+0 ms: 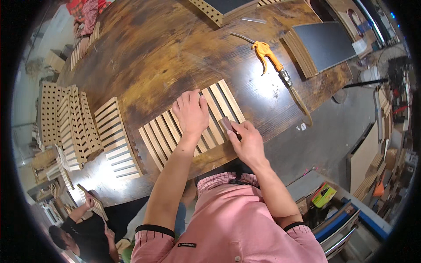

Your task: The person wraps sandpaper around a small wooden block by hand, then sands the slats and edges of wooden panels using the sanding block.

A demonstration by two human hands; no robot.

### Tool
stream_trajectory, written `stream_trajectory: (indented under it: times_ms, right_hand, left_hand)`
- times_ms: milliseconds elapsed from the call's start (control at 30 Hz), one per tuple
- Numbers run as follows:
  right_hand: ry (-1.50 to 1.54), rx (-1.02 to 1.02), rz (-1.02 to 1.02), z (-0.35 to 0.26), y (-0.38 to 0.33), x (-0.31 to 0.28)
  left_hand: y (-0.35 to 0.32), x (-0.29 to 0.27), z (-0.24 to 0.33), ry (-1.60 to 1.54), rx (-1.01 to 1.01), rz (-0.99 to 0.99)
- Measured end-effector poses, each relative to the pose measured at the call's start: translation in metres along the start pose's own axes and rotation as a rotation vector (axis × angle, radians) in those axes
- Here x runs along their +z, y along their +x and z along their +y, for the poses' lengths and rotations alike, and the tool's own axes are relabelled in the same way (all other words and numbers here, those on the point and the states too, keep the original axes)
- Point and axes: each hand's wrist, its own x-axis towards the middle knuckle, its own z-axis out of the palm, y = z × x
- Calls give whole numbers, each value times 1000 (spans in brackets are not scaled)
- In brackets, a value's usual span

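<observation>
A slatted wooden panel (158,135), pale strips with dark gaps between them, lies flat on the table in front of me. My left hand (191,111) rests on its middle, fingers curled at the far edge and holding it there. In my right hand (249,141) is a small brown block (226,123), possibly a sanding block, pinched between thumb and fingers. The block touches the panel's right part; my fingers partly hide it.
An orange air blow gun (265,53) with a hose lies beyond the panel. Dark-faced boards (324,46) are stacked far right. More slatted panels (115,138) and perforated wooden panels (79,122) stand left. One co-worker (83,239) handles a panel lower left; another person's arm (90,19) shows far left.
</observation>
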Motion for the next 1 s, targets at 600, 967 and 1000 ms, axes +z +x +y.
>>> stream_trajectory:
  times_ms: [600, 967, 1000]
  right_hand:
    - [-423, -103, 181, -7, 50, 44]
    - [-442, -93, 258, -17, 114, 66]
    - [-437, -86, 266, -15, 107, 68]
  left_hand:
    - [3, -5, -2, -72, 1, 5]
    - [6, -8, 3, -128, -9, -71]
    - [7, -6, 0, -130, -17, -64]
